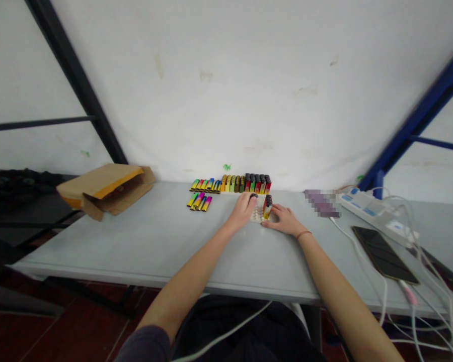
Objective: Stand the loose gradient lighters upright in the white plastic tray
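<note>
Tray (255, 219), in the head view, lies between the two hands, closer to the far edge of the tabletop (143, 246) than the near one, with standing lighters (268, 206) along its right side. At its far left corner the left hand (243, 210) seems to have its fingers clamped on a black-topped lighter (253, 195), whose long axis is hidden; bare pockets (259, 213) lie rightward and nearward of those fingertips. The right hand (285, 220), thumb and fingers apart, is beside the tray's right edge, nearer the standing lighters.
</note>
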`<state>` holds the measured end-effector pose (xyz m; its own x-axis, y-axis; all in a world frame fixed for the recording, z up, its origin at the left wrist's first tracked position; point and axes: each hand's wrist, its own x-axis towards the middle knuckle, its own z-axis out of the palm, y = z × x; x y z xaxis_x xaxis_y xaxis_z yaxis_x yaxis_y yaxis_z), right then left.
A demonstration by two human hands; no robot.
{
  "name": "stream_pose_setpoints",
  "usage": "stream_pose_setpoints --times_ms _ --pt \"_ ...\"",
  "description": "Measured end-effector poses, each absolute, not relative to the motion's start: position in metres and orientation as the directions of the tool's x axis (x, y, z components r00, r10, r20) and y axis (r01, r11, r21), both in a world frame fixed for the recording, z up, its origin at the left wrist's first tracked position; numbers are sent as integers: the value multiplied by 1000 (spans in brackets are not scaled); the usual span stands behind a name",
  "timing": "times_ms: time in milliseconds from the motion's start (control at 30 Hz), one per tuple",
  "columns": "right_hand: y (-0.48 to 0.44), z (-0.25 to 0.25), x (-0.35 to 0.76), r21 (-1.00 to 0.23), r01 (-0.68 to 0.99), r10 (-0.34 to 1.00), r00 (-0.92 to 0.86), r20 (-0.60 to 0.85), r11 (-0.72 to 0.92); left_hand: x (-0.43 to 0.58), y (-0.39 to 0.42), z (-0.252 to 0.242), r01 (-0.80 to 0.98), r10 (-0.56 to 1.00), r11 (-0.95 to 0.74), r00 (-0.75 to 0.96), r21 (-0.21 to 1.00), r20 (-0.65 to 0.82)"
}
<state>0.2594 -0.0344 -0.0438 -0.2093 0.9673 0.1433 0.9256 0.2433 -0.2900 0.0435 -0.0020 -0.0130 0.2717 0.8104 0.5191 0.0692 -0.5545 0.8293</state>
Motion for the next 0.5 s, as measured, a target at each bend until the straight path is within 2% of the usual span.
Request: stream_pose_setpoints --times_ms 100,267,500 --pt "-35 -44 260 -291 920 962 -227 152 263 44 -2 -17 131 702 -681 395 720 592" --pt "-34 -45 261 -290 923 964 -218 149 254 49 -2 -29 114 687 -641 526 759 501" --pt "-36 -43 259 -288 926 968 -209 143 242 55 -6 -37 194 686 -648 568 736 455"
